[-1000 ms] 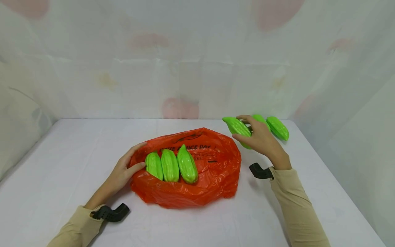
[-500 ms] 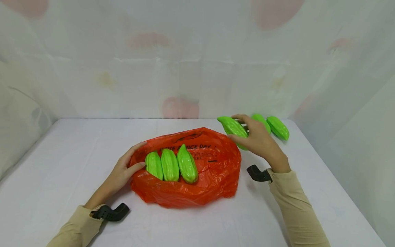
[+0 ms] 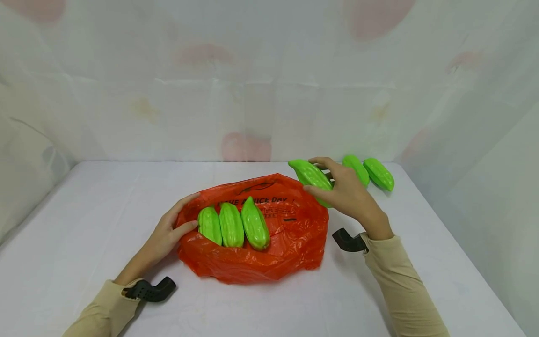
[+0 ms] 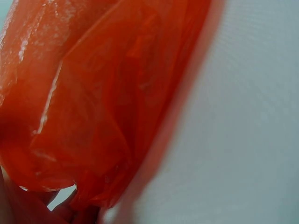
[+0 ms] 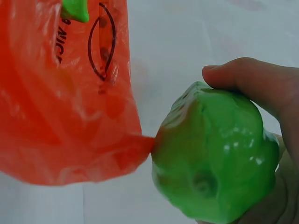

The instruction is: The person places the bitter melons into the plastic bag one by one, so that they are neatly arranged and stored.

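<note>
A red plastic bag with black print lies on the table, its mouth spread wide. Inside it, three green bitter melons rest side by side toward the left. My left hand holds the bag's left edge, thumb near the leftmost melon; some of its fingers are hidden by the plastic. In my right hand another bitter melon is gripped between thumb and fingers, raised at the bag's right rim. The right wrist view shows the blunt end of this melon against the bag's edge.
Two more bitter melons lie at the table's far right corner, behind my right hand. White cloth covers the table. A pale patterned curtain stands along the back and sides.
My right hand has moved left with its bitter melon, from right of the bag to its right rim. The left hand and the bag have stayed put.
</note>
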`<state>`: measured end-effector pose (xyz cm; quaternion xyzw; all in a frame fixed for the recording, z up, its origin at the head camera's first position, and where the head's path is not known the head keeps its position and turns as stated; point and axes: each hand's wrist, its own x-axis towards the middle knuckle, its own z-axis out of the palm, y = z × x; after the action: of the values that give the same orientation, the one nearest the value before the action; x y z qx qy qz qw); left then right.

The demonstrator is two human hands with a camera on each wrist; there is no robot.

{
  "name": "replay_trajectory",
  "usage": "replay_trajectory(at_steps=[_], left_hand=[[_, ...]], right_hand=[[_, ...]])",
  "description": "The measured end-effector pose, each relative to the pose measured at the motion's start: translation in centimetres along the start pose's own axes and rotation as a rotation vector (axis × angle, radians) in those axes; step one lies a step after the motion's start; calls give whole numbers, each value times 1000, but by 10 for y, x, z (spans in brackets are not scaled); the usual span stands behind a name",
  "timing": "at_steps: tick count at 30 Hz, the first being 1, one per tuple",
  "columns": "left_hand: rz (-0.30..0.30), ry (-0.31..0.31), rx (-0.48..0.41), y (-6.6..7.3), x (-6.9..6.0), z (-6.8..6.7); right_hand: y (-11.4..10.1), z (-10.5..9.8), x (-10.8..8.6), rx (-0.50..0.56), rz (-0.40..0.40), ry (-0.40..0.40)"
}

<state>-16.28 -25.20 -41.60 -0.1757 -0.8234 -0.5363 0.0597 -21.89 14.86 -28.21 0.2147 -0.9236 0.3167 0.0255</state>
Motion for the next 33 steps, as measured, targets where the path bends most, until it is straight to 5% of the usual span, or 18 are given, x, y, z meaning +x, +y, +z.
replay_trajectory(at_steps=[33], left_hand=[[-5,-10,-23,-2,1,1]], right_hand=[[-26,37,-1,52,-90,-56]])
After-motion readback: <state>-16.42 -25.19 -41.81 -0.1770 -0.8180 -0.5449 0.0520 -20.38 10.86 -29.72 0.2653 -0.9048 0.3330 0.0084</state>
